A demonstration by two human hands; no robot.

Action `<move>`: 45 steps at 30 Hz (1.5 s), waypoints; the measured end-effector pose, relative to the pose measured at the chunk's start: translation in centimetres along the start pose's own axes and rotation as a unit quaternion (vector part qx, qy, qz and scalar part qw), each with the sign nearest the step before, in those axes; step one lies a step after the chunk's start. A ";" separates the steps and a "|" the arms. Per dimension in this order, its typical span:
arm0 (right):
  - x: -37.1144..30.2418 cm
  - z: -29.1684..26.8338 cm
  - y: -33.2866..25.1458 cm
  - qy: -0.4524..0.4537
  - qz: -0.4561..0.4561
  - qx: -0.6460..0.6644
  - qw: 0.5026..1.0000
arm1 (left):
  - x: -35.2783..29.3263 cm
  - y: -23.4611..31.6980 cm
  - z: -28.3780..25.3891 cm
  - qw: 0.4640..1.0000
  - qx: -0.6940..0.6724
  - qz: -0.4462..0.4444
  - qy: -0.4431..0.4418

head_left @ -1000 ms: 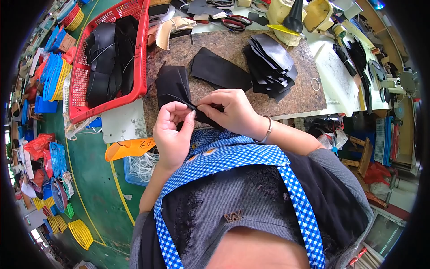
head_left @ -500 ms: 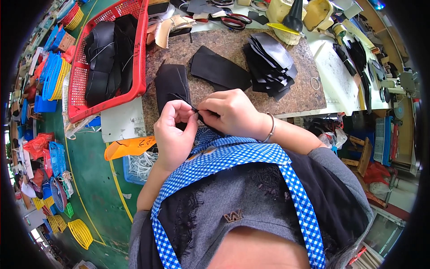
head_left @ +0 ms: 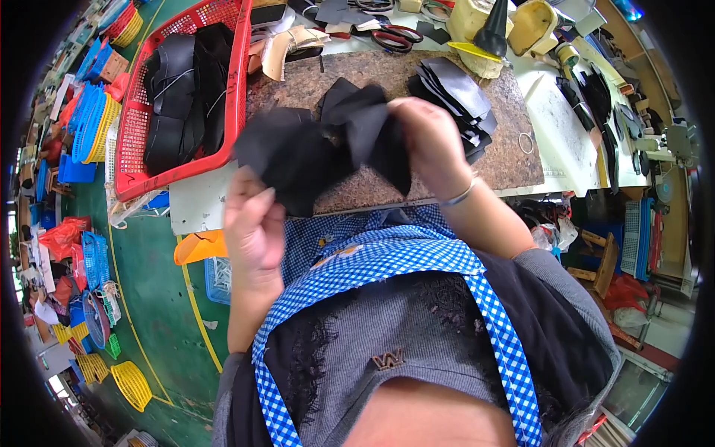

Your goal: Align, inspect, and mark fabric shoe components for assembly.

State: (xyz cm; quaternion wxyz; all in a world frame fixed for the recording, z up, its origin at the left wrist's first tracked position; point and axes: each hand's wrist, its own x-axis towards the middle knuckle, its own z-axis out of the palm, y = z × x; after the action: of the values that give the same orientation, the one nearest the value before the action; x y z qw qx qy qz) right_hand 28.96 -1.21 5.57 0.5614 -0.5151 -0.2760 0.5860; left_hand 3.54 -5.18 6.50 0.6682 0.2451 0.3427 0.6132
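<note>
Black leather-like pieces [head_left: 294, 156] spread between my two hands over the front of the brown speckled board [head_left: 506, 160]. They are blurred, so I cannot tell whether they are joined. My left hand [head_left: 253, 223] is closed on the lower left edge of this material. At its upper right, my right hand [head_left: 434, 141] pinches a folded, upright part. Just beyond my right hand lies a fanned stack of black pieces [head_left: 454, 86]. Another black piece on the board is mostly hidden behind the held material.
A red plastic basket [head_left: 240, 82] with black pieces inside stands at the left. Red-handled scissors [head_left: 395, 37], a tan scrap [head_left: 275, 58] and a yellowish container with a black cone [head_left: 491, 37] line the back. A rubber band [head_left: 526, 141] lies at the board's right.
My hands were together at the board's front edge, fingertips meeting on black material. They have since moved apart and the right one farther forward, with the black pieces lifted and spread between them.
</note>
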 end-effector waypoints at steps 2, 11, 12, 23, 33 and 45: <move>1.0 -0.8 -1.4 0.084 -0.123 0.092 0.985 | -0.4 2.3 0.8 0.997 0.027 0.065 0.026; -1.4 3.7 -0.8 -0.073 -0.551 -0.359 0.750 | -1.6 0.7 0.1 0.843 0.484 0.225 -0.071; -2.0 3.9 -0.6 -0.098 -0.518 -0.373 0.763 | -1.3 0.5 0.3 0.820 0.512 0.242 -0.083; -4.5 4.0 1.9 -0.295 -0.087 -0.179 0.935 | -0.6 -1.4 1.5 0.979 0.182 0.039 -0.078; 0.6 0.2 -0.7 0.074 -0.343 -0.244 0.904 | -1.8 0.4 0.0 0.961 0.230 0.156 -0.011; 0.6 1.2 -2.1 0.047 -0.470 -0.344 0.812 | 2.2 -3.0 -4.2 0.798 0.557 0.229 0.018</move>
State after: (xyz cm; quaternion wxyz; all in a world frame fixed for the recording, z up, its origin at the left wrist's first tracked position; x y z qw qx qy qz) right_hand 28.78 0.09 7.66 0.5669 -0.5092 -0.6409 0.0923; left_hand 2.36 -3.80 1.18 0.2506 0.6353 0.5707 0.4560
